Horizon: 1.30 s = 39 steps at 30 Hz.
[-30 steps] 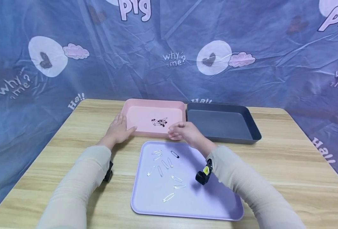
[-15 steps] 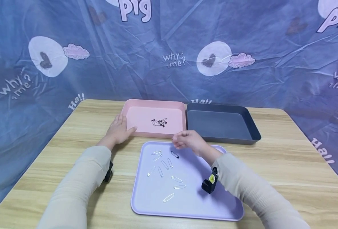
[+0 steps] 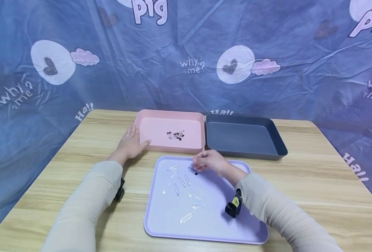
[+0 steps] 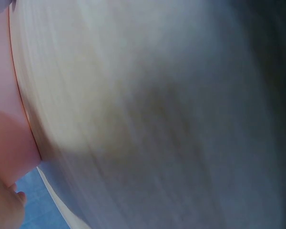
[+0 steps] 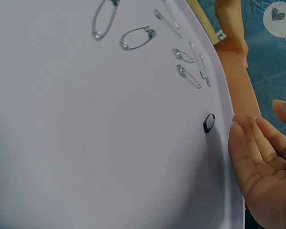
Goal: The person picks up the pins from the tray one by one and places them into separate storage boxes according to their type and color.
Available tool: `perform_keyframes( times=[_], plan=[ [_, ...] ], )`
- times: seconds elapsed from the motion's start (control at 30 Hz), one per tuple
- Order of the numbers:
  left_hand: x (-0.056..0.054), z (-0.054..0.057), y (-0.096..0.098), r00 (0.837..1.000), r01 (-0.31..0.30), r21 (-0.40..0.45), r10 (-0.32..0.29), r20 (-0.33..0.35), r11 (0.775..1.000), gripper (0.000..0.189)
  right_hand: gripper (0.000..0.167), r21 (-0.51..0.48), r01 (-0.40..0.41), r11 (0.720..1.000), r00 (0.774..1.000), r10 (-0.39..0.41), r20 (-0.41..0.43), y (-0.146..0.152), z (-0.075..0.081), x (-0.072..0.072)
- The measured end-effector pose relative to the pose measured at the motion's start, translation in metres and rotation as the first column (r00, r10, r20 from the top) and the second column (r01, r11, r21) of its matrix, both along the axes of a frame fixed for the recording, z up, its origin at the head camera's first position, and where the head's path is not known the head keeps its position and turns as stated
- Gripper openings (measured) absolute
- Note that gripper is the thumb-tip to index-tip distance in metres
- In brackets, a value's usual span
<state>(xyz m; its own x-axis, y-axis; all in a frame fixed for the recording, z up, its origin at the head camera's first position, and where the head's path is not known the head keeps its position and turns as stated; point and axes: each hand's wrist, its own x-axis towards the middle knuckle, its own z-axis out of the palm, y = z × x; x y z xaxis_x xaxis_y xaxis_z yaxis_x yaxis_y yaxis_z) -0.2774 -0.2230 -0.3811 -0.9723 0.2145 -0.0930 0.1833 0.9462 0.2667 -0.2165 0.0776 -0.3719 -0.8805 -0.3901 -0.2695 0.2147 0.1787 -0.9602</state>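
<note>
My left hand [image 3: 130, 144] rests at the left front corner of the pink tray [image 3: 173, 148], fingers along its side and thumb at the front wall. In the left wrist view only part of that hand [image 4: 5, 205] shows beside the pink wall. My right hand [image 3: 212, 161] hovers over the back edge of the lilac tray [image 3: 230, 224], close by a black safety pin [image 3: 192, 170]. In the right wrist view the right hand [image 5: 269, 167] has bent fingers and a separate thumb, with nothing between them; the black pin [image 5: 209, 123] lies apart from the fingertips.
Several silver safety pins [image 3: 186, 218] lie scattered on the lilac tray's left half. A small heap of black safety pins [image 3: 176, 135] is in the pink tray. A dark grey tray [image 3: 241, 134] stands right of it. A blue printed cloth [image 3: 186, 87] hangs behind the table.
My right hand has come back from the pink tray's front edge, moving nearer and slightly right, down to the black safety pin on the lilac tray. The left hand stays put.
</note>
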Motion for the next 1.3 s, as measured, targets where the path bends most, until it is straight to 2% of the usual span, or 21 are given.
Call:
perform_keyframes(
  times=[0.17,0.33,0.53,0.63,0.8,0.97,1.03,1.13,1.3],
  plan=[
    [-0.001,-0.002,0.000,1.000,0.002,-0.009,-0.002,-0.002,1.000,0.084,0.016,0.034,-0.023,0.999,1.000,0.024,-0.020,0.001,-0.005,0.001],
    [-0.001,-0.001,0.000,1.000,0.001,-0.007,-0.001,-0.006,1.000,0.083,0.017,0.113,-0.039,0.993,0.997,0.046,-0.058,0.001,-0.012,-0.001],
    [-0.001,-0.001,-0.001,1.000,0.000,-0.011,0.000,-0.008,1.000,0.083,0.014,0.241,-0.047,0.969,0.985,0.085,-0.153,-0.001,-0.015,-0.001],
    [-0.002,-0.002,-0.001,1.000,-0.001,-0.014,0.001,-0.003,1.000,0.083,0.010,0.337,-0.041,0.941,0.963,0.127,-0.237,-0.004,-0.014,0.001],
    [-0.002,-0.001,-0.001,1.000,0.001,-0.012,-0.001,-0.006,1.000,0.084,0.005,0.501,-0.002,0.865,0.909,0.210,-0.360,-0.011,-0.014,0.005],
    [-0.002,0.000,-0.001,1.000,0.008,-0.019,-0.008,-0.012,1.000,0.086,0.007,0.593,0.047,0.803,0.860,0.270,-0.434,-0.016,-0.014,0.007],
    [-0.002,0.001,-0.001,1.000,0.010,-0.021,-0.010,-0.010,1.000,0.086,0.007,0.613,0.056,0.788,0.853,0.281,-0.439,-0.017,-0.014,0.007],
    [-0.001,0.001,0.000,1.000,0.009,-0.019,-0.009,-0.009,1.000,0.086,0.010,0.632,0.061,0.773,0.855,0.287,-0.433,-0.019,-0.013,0.007],
    [-0.001,0.002,0.000,1.000,0.006,-0.008,-0.007,-0.014,1.000,0.084,0.012,0.640,0.060,0.766,0.858,0.288,-0.425,-0.019,-0.012,0.007]
  ],
)
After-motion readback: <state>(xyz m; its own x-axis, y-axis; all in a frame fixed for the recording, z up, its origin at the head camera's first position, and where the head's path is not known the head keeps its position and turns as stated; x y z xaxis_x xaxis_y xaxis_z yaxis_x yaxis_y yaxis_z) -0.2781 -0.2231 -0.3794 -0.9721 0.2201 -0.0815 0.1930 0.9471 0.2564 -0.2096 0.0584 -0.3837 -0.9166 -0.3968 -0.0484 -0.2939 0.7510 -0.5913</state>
